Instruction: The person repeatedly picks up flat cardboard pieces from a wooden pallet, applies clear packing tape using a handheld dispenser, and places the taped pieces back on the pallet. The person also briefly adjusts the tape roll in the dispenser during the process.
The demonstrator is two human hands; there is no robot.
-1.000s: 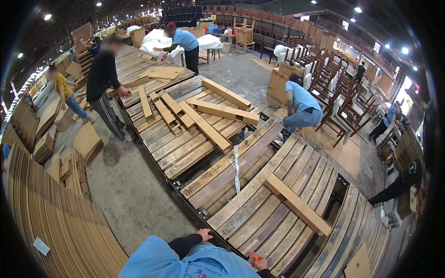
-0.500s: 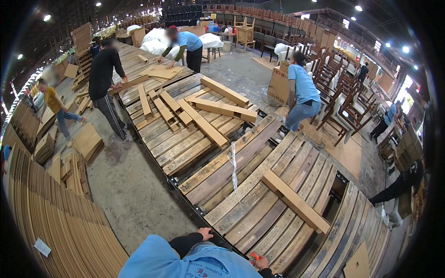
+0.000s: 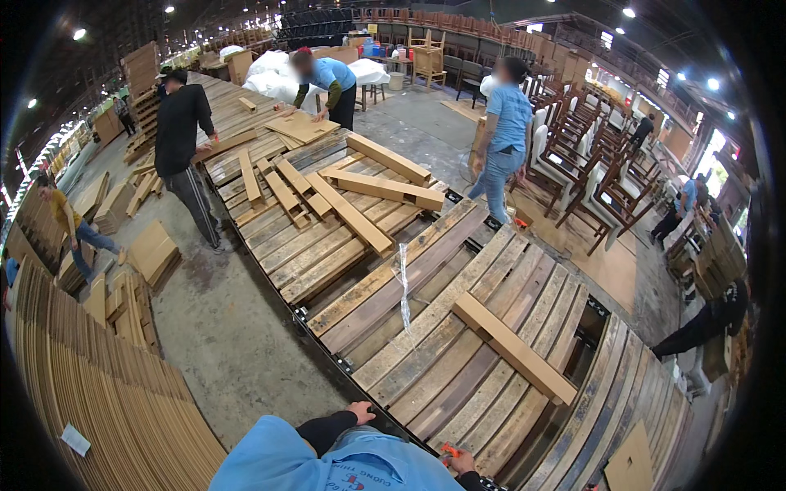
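Observation:
At the near side of the slatted wooden conveyor table (image 3: 426, 393), my left hand (image 3: 360, 412) lies with its fingers curled over the dark metal edge rail (image 3: 332, 353). To its right, my right hand (image 3: 463, 461) is closed around a small orange-red tool (image 3: 449, 451) beside the slats; its exact kind is too small to tell. A long, narrow cardboard box (image 3: 516, 348) lies across the slats ahead of my hands. Beyond it, a strip of clear plastic (image 3: 404, 286) hangs over a gap between sections.
Several long cardboard boxes (image 3: 352, 213) lie farther along the table. Stacked flat cardboard (image 3: 106, 385) rises on the left. A person in black (image 3: 182, 123) and one in blue (image 3: 332, 78) work at the far end; another in blue (image 3: 506, 131) stands by wooden chairs (image 3: 602, 188) at right.
The blue-shirted person right of the table has risen from a crouch to standing. At far left, the person in yellow has shifted left and bent forward. My hands stay in place.

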